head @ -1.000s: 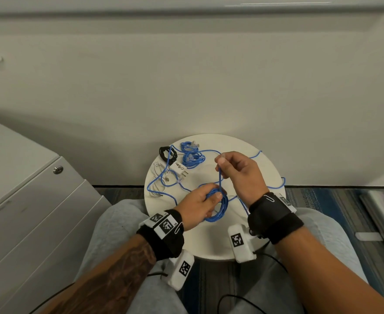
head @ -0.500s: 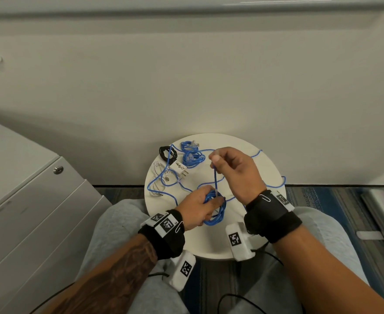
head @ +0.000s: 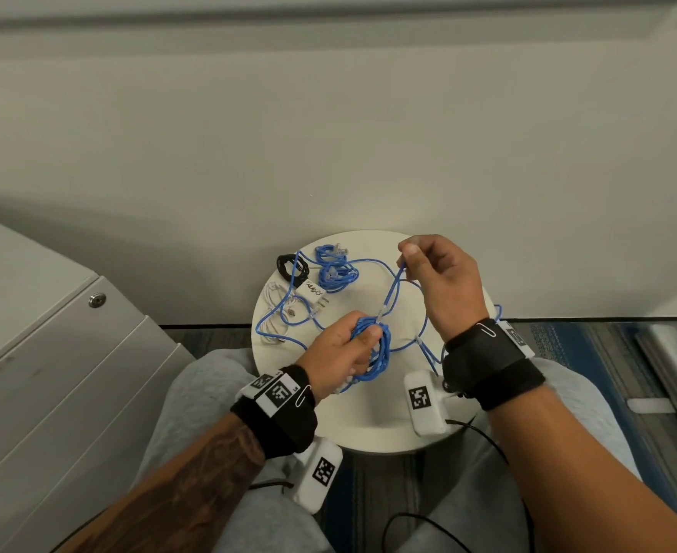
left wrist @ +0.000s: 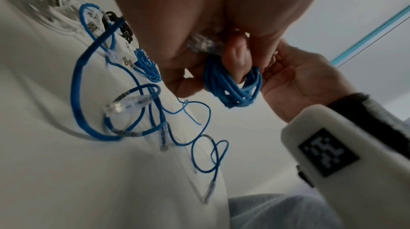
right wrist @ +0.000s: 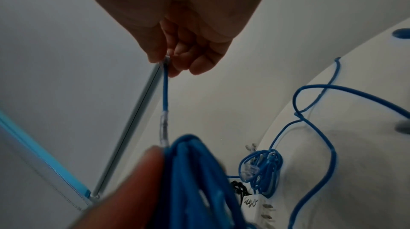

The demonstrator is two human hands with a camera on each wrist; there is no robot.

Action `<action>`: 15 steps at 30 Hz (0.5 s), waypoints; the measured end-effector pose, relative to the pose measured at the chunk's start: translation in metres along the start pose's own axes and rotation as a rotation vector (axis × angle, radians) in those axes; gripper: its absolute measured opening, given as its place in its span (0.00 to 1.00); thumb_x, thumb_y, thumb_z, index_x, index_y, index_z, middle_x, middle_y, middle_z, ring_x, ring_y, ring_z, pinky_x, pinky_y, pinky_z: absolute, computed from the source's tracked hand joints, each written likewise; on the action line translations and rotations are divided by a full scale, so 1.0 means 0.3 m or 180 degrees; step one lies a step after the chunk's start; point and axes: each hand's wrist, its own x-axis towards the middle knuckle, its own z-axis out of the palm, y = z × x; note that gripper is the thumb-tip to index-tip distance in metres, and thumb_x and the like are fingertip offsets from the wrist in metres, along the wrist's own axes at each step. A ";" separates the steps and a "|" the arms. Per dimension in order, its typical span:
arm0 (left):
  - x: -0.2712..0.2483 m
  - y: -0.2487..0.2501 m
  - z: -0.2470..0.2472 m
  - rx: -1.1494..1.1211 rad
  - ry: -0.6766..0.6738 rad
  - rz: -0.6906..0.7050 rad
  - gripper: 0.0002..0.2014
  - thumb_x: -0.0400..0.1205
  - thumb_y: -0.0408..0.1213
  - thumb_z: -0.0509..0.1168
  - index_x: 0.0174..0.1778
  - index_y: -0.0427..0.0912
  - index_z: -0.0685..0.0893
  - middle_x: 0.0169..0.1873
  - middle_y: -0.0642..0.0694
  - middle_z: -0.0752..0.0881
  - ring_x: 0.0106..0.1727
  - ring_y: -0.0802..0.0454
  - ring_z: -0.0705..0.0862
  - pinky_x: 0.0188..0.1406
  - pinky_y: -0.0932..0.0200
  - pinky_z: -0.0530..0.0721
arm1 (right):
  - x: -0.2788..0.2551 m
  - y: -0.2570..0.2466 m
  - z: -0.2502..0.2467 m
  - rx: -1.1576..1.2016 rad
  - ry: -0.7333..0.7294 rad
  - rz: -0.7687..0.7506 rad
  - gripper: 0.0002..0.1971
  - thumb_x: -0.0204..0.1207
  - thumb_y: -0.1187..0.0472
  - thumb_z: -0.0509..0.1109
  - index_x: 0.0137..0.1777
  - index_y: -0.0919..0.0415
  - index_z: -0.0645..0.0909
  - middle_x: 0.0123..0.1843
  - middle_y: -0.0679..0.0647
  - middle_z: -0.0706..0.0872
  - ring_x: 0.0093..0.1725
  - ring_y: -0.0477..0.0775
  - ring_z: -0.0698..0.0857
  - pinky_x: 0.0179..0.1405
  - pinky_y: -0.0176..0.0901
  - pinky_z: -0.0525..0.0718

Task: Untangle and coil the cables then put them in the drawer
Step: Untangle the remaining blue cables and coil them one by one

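While the left hand (head: 339,347) is gripping the blue coil (head: 371,353) over the round table (head: 373,417), the right hand (head: 442,281) is pinching its loose end (head: 392,291) above.

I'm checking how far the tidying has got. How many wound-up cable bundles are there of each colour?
Blue: 2, one blue coil gripped in the left hand, one blue bundle on the table.
Black: 1, the black bundle.
Total: 3. Loose blue cable and the white cable are left out.

- thin blue cable coil (head: 371,349), partly wound, held above round white bench (head: 373,417)
- second blue coil (head: 335,273), black coil (head: 291,266), white cable (head: 273,325) at far-left edge
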 end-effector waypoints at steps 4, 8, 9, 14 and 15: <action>0.012 0.031 -0.022 -0.0543 0.0202 0.0083 0.05 0.89 0.36 0.56 0.52 0.41 0.75 0.26 0.53 0.64 0.25 0.58 0.62 0.25 0.67 0.68 | 0.017 0.006 -0.026 0.0351 0.0112 0.0243 0.05 0.84 0.64 0.69 0.50 0.63 0.85 0.38 0.52 0.88 0.37 0.48 0.82 0.44 0.38 0.84; 0.012 0.038 -0.059 -0.1231 0.0476 0.0080 0.05 0.90 0.33 0.54 0.49 0.41 0.73 0.26 0.51 0.60 0.25 0.58 0.60 0.20 0.71 0.65 | 0.001 0.038 -0.038 0.0968 -0.0497 0.0818 0.09 0.80 0.74 0.68 0.46 0.59 0.81 0.38 0.55 0.89 0.36 0.52 0.82 0.43 0.43 0.82; 0.009 0.040 -0.064 -0.1344 0.0504 0.0063 0.06 0.90 0.34 0.54 0.47 0.42 0.72 0.26 0.50 0.60 0.24 0.58 0.60 0.18 0.71 0.65 | -0.009 0.052 -0.036 0.0712 -0.0654 0.0851 0.09 0.80 0.74 0.68 0.49 0.59 0.82 0.39 0.55 0.89 0.38 0.52 0.83 0.44 0.43 0.82; 0.020 0.034 -0.081 -0.1517 0.0601 0.0162 0.08 0.89 0.34 0.57 0.45 0.41 0.78 0.28 0.47 0.68 0.31 0.53 0.69 0.34 0.64 0.77 | -0.068 0.093 0.024 -0.0323 -0.1201 0.0868 0.06 0.86 0.62 0.66 0.51 0.58 0.86 0.46 0.50 0.90 0.48 0.48 0.86 0.50 0.44 0.83; 0.022 0.027 -0.081 -0.1449 0.0635 0.0175 0.08 0.88 0.35 0.58 0.49 0.40 0.81 0.31 0.45 0.73 0.34 0.52 0.74 0.40 0.60 0.79 | -0.077 0.098 0.039 -0.0350 -0.1240 0.0934 0.07 0.86 0.62 0.66 0.51 0.57 0.86 0.47 0.51 0.90 0.48 0.48 0.86 0.50 0.45 0.84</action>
